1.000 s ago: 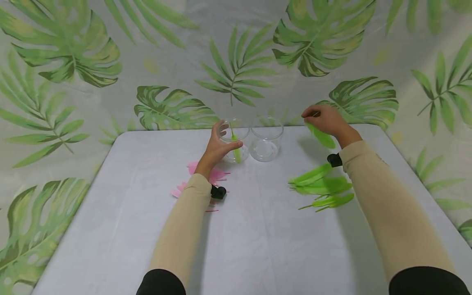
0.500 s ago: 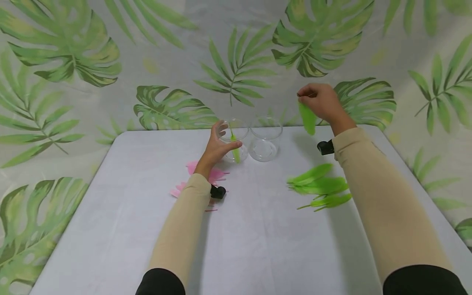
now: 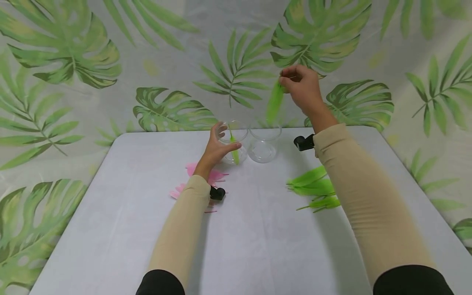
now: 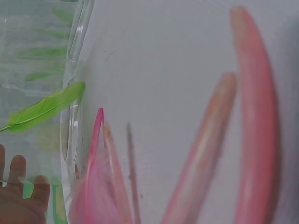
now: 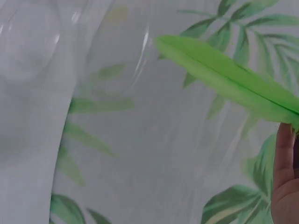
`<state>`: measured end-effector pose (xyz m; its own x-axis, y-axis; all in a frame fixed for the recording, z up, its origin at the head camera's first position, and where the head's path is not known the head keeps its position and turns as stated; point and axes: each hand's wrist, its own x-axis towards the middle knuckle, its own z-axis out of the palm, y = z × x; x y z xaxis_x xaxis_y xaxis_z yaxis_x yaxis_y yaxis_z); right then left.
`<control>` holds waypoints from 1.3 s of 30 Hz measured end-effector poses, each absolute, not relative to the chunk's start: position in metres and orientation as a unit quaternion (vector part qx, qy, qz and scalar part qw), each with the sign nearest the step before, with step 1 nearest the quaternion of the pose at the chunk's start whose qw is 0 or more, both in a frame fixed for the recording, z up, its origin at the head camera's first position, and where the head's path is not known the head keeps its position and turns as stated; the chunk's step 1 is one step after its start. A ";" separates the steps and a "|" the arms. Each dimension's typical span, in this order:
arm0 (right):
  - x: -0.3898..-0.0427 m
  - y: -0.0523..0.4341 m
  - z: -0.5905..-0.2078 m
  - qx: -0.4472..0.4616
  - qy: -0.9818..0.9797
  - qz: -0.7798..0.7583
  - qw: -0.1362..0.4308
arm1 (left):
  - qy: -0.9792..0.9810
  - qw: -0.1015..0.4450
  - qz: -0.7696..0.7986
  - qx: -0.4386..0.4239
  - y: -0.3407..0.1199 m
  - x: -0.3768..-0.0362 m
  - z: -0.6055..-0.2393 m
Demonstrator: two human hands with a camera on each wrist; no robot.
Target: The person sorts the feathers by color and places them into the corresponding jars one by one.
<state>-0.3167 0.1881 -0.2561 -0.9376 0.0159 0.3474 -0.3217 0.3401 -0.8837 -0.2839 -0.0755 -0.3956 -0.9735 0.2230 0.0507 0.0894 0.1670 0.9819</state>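
Observation:
My left hand [image 3: 214, 150] holds the left clear plastic cup [image 3: 243, 137], thumb on the near side and fingers round the far left side. Inside that cup stands one green feather [image 3: 234, 152], its tip down at the base in the left wrist view. Raised above the table's back edge, my right hand [image 3: 305, 91] pinches another green feather [image 3: 274, 104] by its quill end. This feather hangs tip down, overlapping the rim of the right clear cup [image 3: 262, 151] in the head view. The right wrist view shows it [image 5: 229, 74] broadside.
Pink feathers [image 3: 215, 175] lie on the white table [image 3: 243, 246] under my left forearm, partly hidden by it. Several green feathers [image 3: 311, 186] are piled at the right, beside my right sleeve. A leaf-print cloth [image 3: 166, 49] hangs right behind the table.
My right hand has moved up and to the left with the green feather, which now hangs over the right cup. The left hand stays on the left cup.

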 end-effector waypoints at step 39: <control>-0.318 0.107 -0.328 0.099 -0.772 0.622 0.084 | 0.755 0.023 0.645 0.113 -0.074 -0.307 -0.427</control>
